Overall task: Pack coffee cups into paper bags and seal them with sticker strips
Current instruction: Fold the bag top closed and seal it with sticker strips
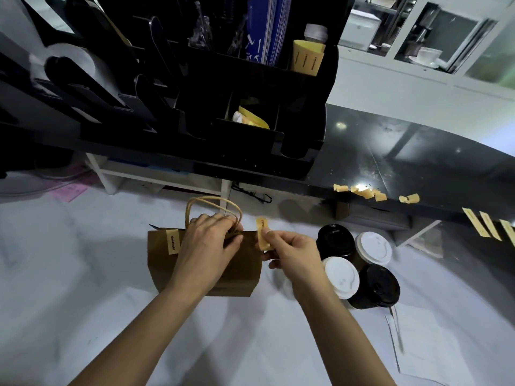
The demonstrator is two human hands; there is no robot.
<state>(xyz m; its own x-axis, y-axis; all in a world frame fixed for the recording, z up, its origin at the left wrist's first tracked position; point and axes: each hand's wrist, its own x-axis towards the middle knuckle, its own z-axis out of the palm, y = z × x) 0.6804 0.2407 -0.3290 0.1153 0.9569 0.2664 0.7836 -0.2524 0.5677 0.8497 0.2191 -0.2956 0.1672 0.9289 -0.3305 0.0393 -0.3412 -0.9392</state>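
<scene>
Left hand (pixel 207 246) is curled over the top edge of the brown paper bag (pixel 172 271), fingers bunched at the base of the twine handles (pixel 213 204) & pinching the mouth closed. Right hand (pixel 292 253) sits just beside the bag's right top corner, thumb & forefinger pinching a yellow sticker strip (pixel 262 232) that stands upright, printed side toward me; other fingers loosely curled under. Hands are close but not touching.

Bag stands upright on the white counter (pixel 83 274), centre of view, w/ one "Good luck!" strip (pixel 172 242) already folded over its top edge near the left corner.

Right of the bag, 4 lidded coffee cups (pixel 358 267) bunched together, 2 black lids, 2 white. Further right, more yellow strips (pixel 485 225) hang off the edge of the dark shelf (pixel 418 151), w/ curled scraps (pixel 362 192) lying on it. Black organiser rack (pixel 223 107) sits at back, above the bag.
</scene>
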